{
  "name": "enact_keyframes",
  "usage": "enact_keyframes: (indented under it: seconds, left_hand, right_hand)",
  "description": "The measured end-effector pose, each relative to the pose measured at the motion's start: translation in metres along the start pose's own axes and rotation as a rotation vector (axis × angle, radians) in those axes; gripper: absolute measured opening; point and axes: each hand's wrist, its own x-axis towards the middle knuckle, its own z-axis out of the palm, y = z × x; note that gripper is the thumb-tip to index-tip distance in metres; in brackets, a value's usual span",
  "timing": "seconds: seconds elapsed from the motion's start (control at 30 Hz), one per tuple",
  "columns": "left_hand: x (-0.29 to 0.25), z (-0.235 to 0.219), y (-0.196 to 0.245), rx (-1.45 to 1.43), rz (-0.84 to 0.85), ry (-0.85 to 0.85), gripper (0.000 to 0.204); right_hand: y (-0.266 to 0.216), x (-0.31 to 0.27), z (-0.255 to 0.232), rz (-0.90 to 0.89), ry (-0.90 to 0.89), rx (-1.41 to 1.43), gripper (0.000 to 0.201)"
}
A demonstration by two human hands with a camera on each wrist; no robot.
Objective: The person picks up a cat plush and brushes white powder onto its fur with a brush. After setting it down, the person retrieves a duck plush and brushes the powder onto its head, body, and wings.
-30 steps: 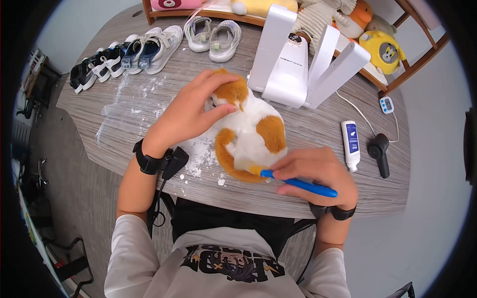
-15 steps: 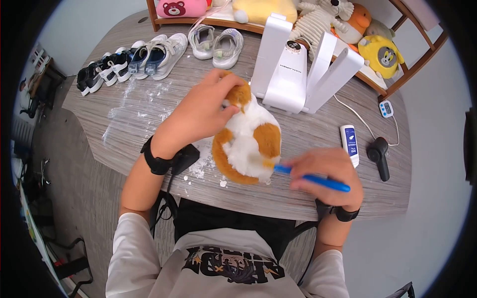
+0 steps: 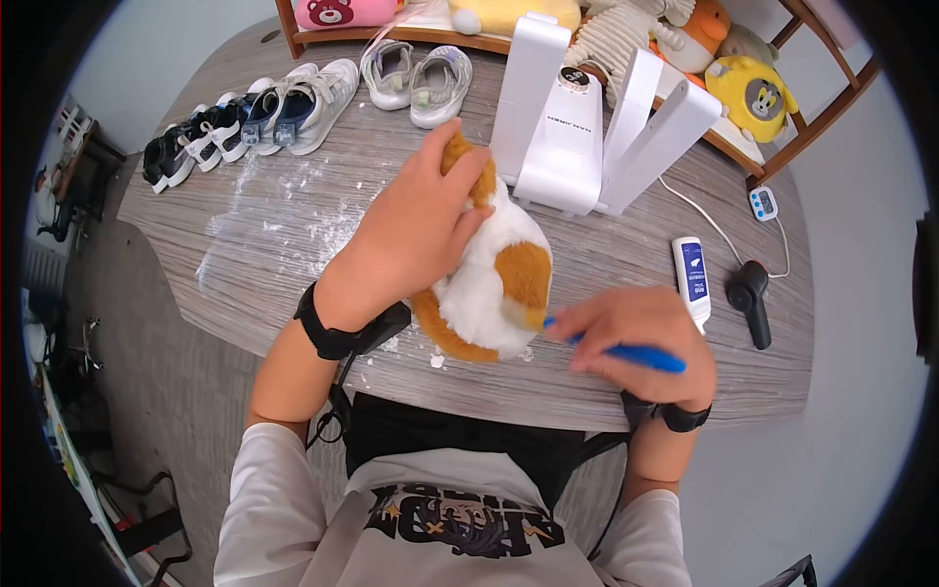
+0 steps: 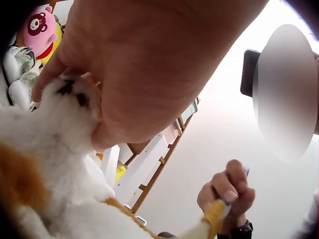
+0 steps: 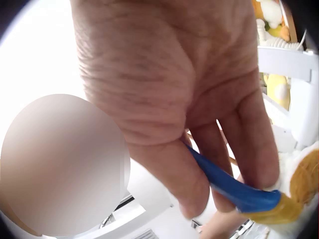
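A white and orange plush cat (image 3: 494, 269) lies on the table under both hands, its orange tail curled along the near side. My left hand (image 3: 396, 230) grips its head, fingers and thumb at either side; the dark eyes show below the palm in the left wrist view. In my right hand (image 3: 641, 342) is a brush with a blue handle (image 5: 234, 189), pinched between thumb and fingers. Its yellow collar (image 5: 279, 209) and pale bristles point left, and the bristle end is at the cat's lower back, by the orange patch.
White powder (image 3: 284, 210) is scattered over the table's left side. Several shoes (image 3: 308, 103) stand at the back left. Behind the cat is a white device (image 3: 562, 147) with upright arms. A white bottle (image 3: 692, 279), a dark handheld device (image 3: 750, 303) and a small timer (image 3: 763, 203) lie right.
My left hand has shifted toward me and right over the cat's head, which looks more upright now. The brush has moved up and right, from the cat's tail end to its lower back.
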Motion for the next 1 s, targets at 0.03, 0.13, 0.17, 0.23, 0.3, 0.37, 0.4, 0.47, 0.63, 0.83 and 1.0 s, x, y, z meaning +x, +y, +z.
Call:
enact_keyframes:
  seconds: [0.03,0.13,0.17,0.23,0.3,0.37,0.4,0.47,0.63,0.83,1.0]
  left_hand:
    - [0.000,0.001,-0.003,-0.004,-0.004,0.005,0.046]
    - [0.001,0.003,-0.011,-0.027,0.041,0.038,0.045]
    - [0.001,0.001,-0.012,-0.051,0.025,0.020,0.044]
    - [0.001,0.000,-0.011,-0.075,0.010,0.000,0.044]
    - [0.001,-0.001,-0.010,-0.050,0.037,0.014,0.044]
    - [0.002,-0.001,-0.009,-0.048,0.041,0.014,0.043]
    - [0.002,-0.001,-0.009,-0.045,0.043,0.017,0.042]
    - [0.003,-0.003,-0.009,-0.065,0.002,0.000,0.042]
    - [0.003,-0.001,-0.009,-0.067,-0.018,-0.008,0.041]
    - [0.002,-0.001,-0.010,-0.031,0.027,0.024,0.042]
    - [0.002,0.002,-0.010,-0.049,0.025,0.052,0.046]
  right_hand:
    - [-0.002,-0.001,0.000,-0.018,-0.111,0.060,0.014]
    - [-0.009,-0.002,0.000,0.018,-0.225,0.165,0.010]
    - [-0.010,-0.002,0.000,0.014,-0.076,0.199,0.008]
    - [-0.009,-0.001,-0.001,0.010,0.073,0.232,0.007]
    - [-0.005,0.001,-0.004,0.042,0.007,-0.029,0.005]
    - [-0.007,0.003,-0.003,-0.029,-0.128,0.029,0.006]
    - [-0.007,0.004,-0.002,-0.101,-0.265,0.089,0.006]
    - [-0.006,-0.004,-0.003,-0.078,-0.308,0.258,0.009]
    - [-0.004,0.004,0.002,0.016,0.096,-0.089,0.011]
    - [-0.006,-0.004,-0.002,-0.082,-0.199,0.207,0.015]
    - [-0.011,0.005,0.002,0.089,0.146,-0.008,0.019]
